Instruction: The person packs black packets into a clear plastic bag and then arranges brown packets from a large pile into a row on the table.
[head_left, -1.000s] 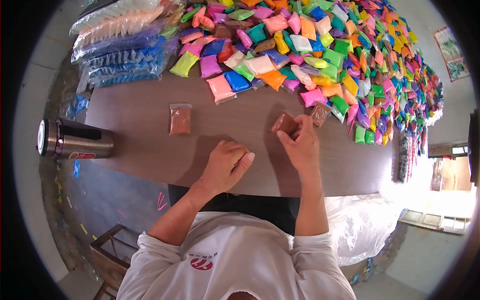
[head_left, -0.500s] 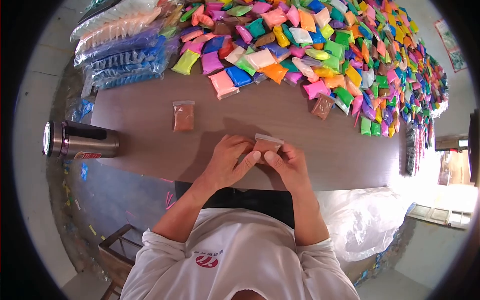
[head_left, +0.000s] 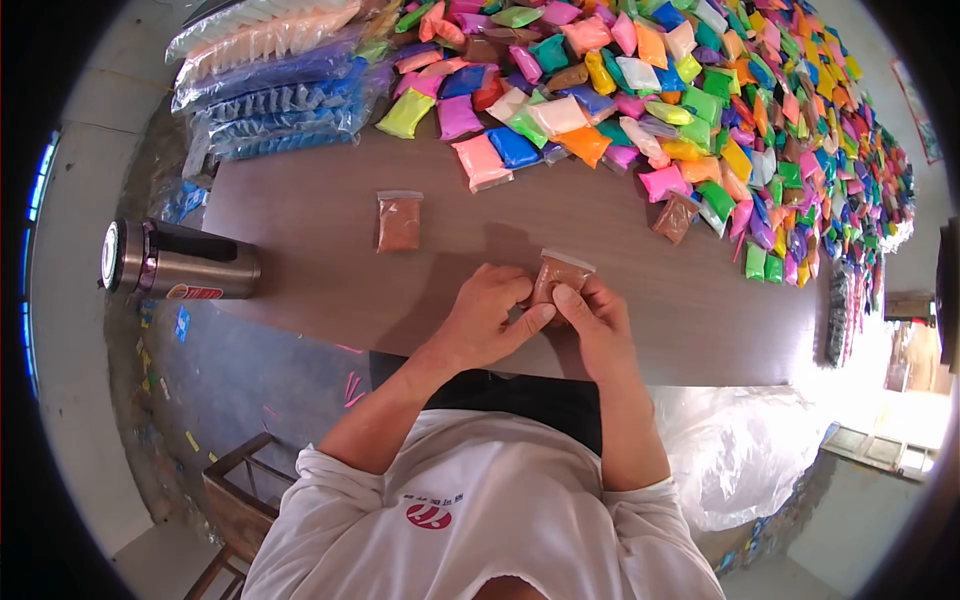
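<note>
A small clear zip bag of brown clay is held over the near part of the table, its pale sealed strip at the top. My right hand grips it, thumb pressed on its front and fingers behind. My left hand is closed at the bag's left edge, with curled fingers and the thumb tip against its lower part; the fingertips are partly hidden. Another brown bag lies flat to the left, beyond my hands. A third brown bag rests at the edge of the colourful pile.
A big heap of colourful clay packets covers the back and right of the table. Bundled plastic sleeves lie at the back left. A steel thermos lies at the left edge. A wooden stool stands below left.
The view has shifted, so the table items appear further right. The left thumb has slid lower on the bag, while the right thumb presses its middle.
</note>
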